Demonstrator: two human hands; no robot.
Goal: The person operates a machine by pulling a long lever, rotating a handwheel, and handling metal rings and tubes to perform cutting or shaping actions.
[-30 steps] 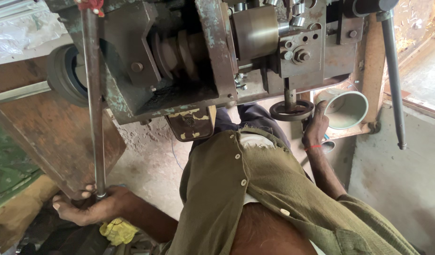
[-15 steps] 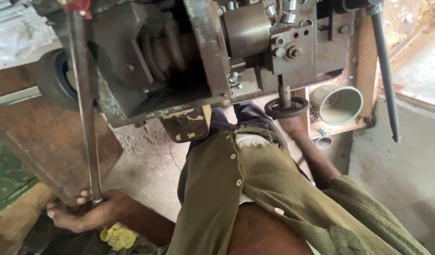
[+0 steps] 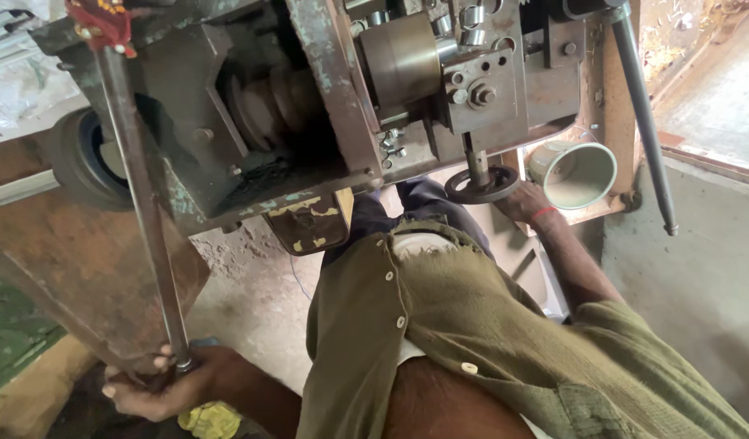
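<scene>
Left hand at 7 o'clock, fingers wrapped round the foot of a long grey steel lever rod whose axis runs up to 11. Right hand cups a small dark round handwheel at 1 o'clock, fingers hidden; pale metal cup just beside, open concrete floor at 3

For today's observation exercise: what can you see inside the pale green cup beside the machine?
The pale green cup lies tilted, its mouth facing the camera. Only its bare inner wall shows, with no contents visible. Its outside base is hidden. The right hand rests beside it at the small handwheel.
</scene>
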